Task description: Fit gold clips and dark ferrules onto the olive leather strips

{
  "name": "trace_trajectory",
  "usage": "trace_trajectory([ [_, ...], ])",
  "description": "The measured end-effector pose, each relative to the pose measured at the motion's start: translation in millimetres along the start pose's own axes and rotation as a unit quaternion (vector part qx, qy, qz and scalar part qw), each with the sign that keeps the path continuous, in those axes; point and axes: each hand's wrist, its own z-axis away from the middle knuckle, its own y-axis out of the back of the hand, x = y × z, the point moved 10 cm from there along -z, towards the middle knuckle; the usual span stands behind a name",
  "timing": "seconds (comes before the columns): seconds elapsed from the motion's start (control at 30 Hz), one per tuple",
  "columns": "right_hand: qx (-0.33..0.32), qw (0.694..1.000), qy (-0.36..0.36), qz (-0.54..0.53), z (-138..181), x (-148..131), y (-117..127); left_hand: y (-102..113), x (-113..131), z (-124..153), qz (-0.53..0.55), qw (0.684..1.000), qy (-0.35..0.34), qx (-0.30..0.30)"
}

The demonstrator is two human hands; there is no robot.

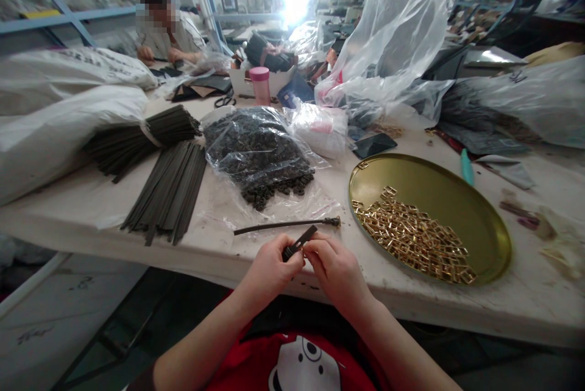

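My left hand (276, 260) is closed on a dark strap (305, 236) near the table's front edge. Fingers of my right hand (336, 260) pinch at the same strap, close to a slot in it; a small bit of gold shows at those fingertips, too small to make out. Just beyond my hands lies another dark strap (283, 225) with a gold buckle (336, 221) at its right end. To the right, a round gold tray (457, 187) holds a heap of small gold buckles (415, 236). A clear bag of small black loops (260, 147) lies open ahead of me.
Loose dark strips (169, 193) and a tied bundle of strips (146, 135) lie at left beside white sacks (68, 111). Farther back are scissors (225, 100), a pink-lidded jar (261, 86), a phone (375, 145) and plastic bags (388, 31). Another person (167, 25) sits across, at left.
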Motion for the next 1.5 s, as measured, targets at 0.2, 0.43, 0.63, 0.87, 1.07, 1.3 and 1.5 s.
trace_trajectory([
  [0.2, -0.016, 0.999, 0.007, -0.048, 1.6, 0.8, -1.1, 1.2, -2.1, 1.6, 0.001, 1.000, 0.004, 0.008],
  [0.43, 0.026, 0.972, -0.135, -0.191, 4.7, 27.4, -3.7, 2.3, 0.2, 0.9, -0.007, 1.000, 0.001, 0.021],
  [0.63, 0.025, 0.958, -0.171, -0.228, 6.2, 32.9, -6.9, 0.8, 0.9, -0.4, -0.010, 1.000, 0.000, 0.015],
  [0.87, 0.016, 0.934, -0.184, -0.304, 6.6, 38.7, -8.6, -3.6, -0.1, -0.8, 0.037, 0.998, 0.012, -0.053],
  [1.07, 0.043, 0.845, -0.301, -0.440, 12.0, 58.9, -12.3, 18.8, 14.5, -2.5, -0.024, 0.997, -0.051, -0.054],
  [1.3, 0.044, 0.716, -0.361, -0.596, 19.0, 58.7, -39.8, 1.6, 19.4, 3.2, -0.072, 0.991, -0.053, -0.105],
  [1.5, 0.057, 0.658, -0.390, -0.641, 23.9, 59.0, -51.8, -7.4, 14.4, -2.5, -0.067, 0.992, -0.049, -0.093],
])
